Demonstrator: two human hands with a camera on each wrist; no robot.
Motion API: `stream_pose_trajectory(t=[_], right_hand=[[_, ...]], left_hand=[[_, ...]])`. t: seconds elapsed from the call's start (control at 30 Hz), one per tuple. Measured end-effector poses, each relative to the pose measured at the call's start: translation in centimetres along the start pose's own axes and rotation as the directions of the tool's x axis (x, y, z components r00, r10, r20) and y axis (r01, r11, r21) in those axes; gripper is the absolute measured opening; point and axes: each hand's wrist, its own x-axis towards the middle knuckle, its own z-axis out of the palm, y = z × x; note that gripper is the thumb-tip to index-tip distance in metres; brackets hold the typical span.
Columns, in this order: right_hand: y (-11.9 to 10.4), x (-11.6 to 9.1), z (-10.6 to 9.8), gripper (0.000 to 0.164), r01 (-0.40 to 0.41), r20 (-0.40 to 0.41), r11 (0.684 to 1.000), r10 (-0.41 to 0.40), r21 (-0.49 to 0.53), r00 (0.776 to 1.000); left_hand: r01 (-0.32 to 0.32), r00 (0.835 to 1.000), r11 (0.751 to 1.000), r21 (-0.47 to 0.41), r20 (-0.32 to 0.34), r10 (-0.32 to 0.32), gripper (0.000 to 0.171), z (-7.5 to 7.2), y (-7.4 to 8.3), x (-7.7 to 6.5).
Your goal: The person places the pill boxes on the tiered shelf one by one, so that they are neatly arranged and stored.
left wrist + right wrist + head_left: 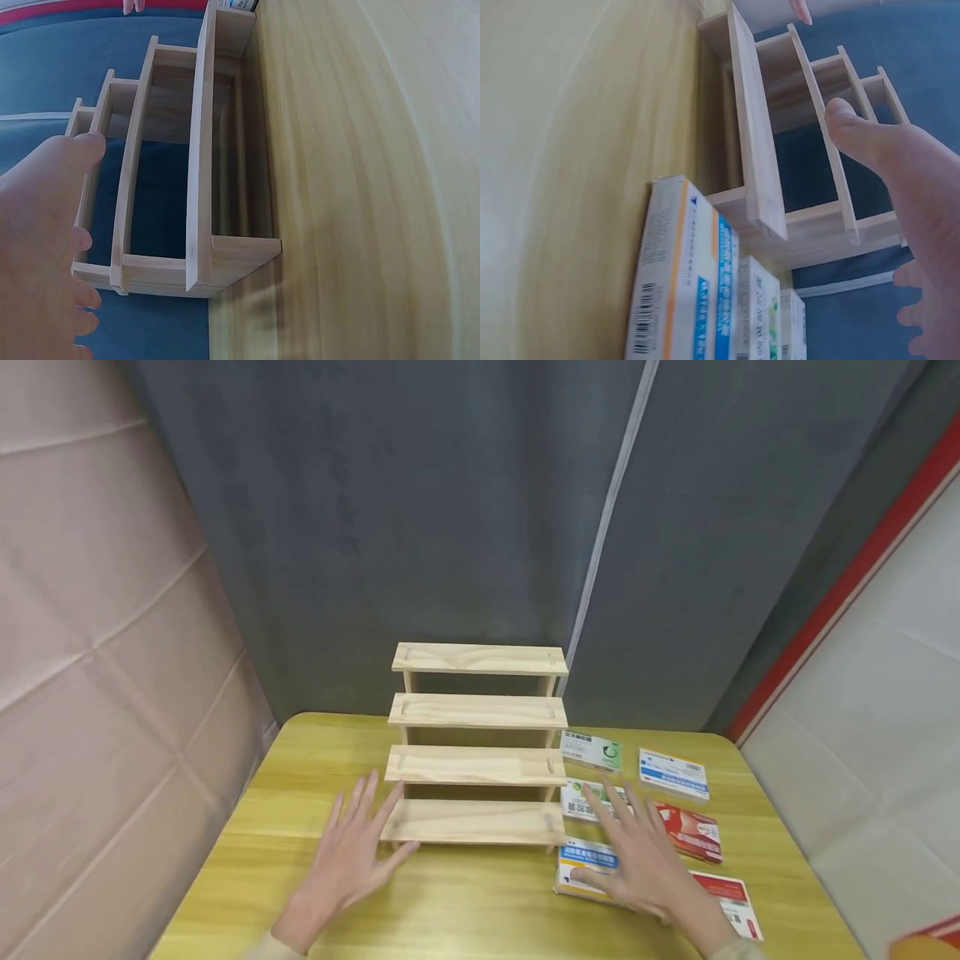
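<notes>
A stepped rack of pale wooden slats stands on the table between my two hands. My left hand is beside its left end with fingers spread and holds nothing. In the left wrist view the thumb overlaps the slats; whether it touches them I cannot tell. My right hand, also with spread fingers, is over the medicine boxes and partly hides them. Under it lie a blue-and-white box and a white-and-green box. Around it are a red box and a red-and-white box.
Behind the right hand lie a white box with a green end and another blue-and-white box. A dark curtain hangs behind the yellow wooden table. Pale fabric walls flank both sides.
</notes>
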Motion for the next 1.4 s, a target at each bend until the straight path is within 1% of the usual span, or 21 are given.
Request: stream_pose_trajectory(t=[0.07, 0.13, 0.2, 0.3, 0.4, 0.57, 0.77, 0.97, 1.13, 1.3, 1.4], right_hand=[[0.2, -0.5, 0.2, 0.110, -0.010, 0.002, 1.000, 0.010, -0.018, 1.000], [0.4, -0.9, 0.5, 0.111, -0.005, -0.013, 0.999, 0.005, -0.035, 1.000], [0.6, -1.2, 0.9, 0.111, 0.002, -0.031, 0.999, -0.003, -0.038, 1.000], [0.8, -1.8, 1.2, 0.113, -0.001, -0.043, 1.000, 0.000, -0.023, 0.999], [0.8, -2.2, 1.4, 0.113, -0.027, -0.029, 1.000, 0.028, 0.007, 0.999], [1.1, -3.2, 1.5, 0.112, -0.066, 0.003, 0.997, 0.066, 0.035, 0.998], [1.5, -4.1, 2.1, 0.110, -0.056, 0.001, 0.998, 0.056, 0.040, 0.998], [2.1, -4.8, 2.8, 0.112, -0.098, 0.062, 0.994, 0.095, 0.042, 0.994], [2.7, -5.4, 3.5, 0.111, -0.129, 0.099, 0.990, 0.123, 0.059, 0.987], [2.9, -5.7, 3.9, 0.105, -0.135, 0.114, 0.988, 0.126, 0.074, 0.986], [3.1, -5.7, 4.0, 0.103, -0.124, 0.116, 0.990, 0.115, 0.069, 0.987]], left_hand=[[0.024, 0.999, 1.000, -0.015, 0.025, -0.023, 0.086, 0.2, 0.0, -0.2], [0.044, 0.998, 0.999, -0.026, 0.042, -0.043, 0.086, 0.4, 0.0, -0.4], [0.060, 0.997, 0.997, -0.038, 0.046, -0.059, 0.087, 0.7, 0.0, -0.6], [0.071, 0.997, 0.996, -0.054, 0.028, -0.069, 0.088, 1.2, -0.2, -0.8], [0.084, 0.996, 0.994, -0.063, 0.023, -0.083, 0.089, 1.6, -0.3, -1.0], [0.123, 0.991, 0.989, -0.080, 0.060, -0.118, 0.091, 2.1, -0.3, -1.6], [0.171, 0.982, 0.977, -0.131, 0.107, -0.157, 0.093, 2.4, -0.4, -1.9], [0.204, 0.972, 0.967, -0.150, 0.145, -0.182, 0.094, 2.8, -0.6, -1.7], [0.215, 0.969, 0.965, -0.152, 0.159, -0.191, 0.094, 3.9, -1.0, -1.3], [0.207, 0.972, 0.962, -0.178, 0.153, -0.180, 0.092, 4.9, -1.7, -0.6], [0.207, 0.972, 0.957, -0.204, 0.154, -0.178, 0.091, 5.3, -2.0, -0.3]])
